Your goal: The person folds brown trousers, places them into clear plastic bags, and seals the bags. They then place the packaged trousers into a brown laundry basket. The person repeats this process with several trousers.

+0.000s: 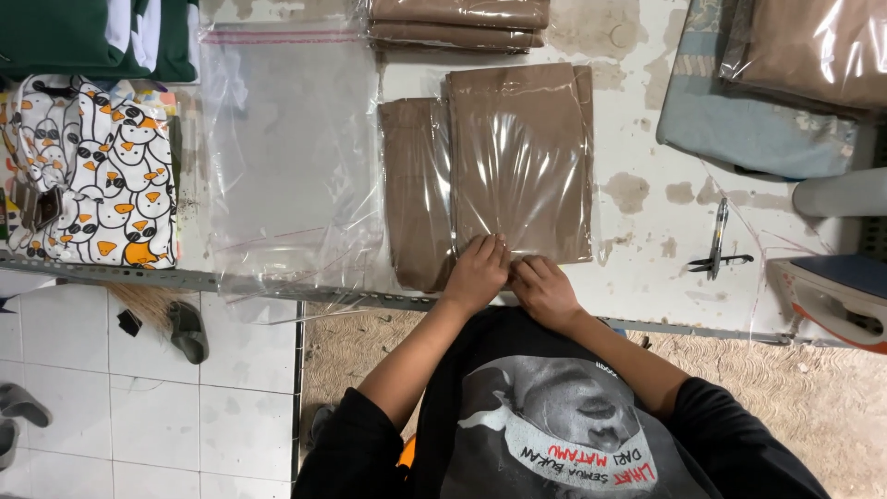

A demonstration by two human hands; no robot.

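Note:
A folded brown cloth in a clear plastic bag lies on the white worktable, partly over another folded brown cloth to its left. My left hand presses its fingertips on the bag's near edge. My right hand sits right beside it, fingers curled on the same near edge. Both hands touch the bag close to the table's front edge.
A stack of empty clear bags lies left of the cloths. A penguin-print fabric is at far left. More bagged brown cloths lie at the back and at top right. Small snips and an iron rest at right.

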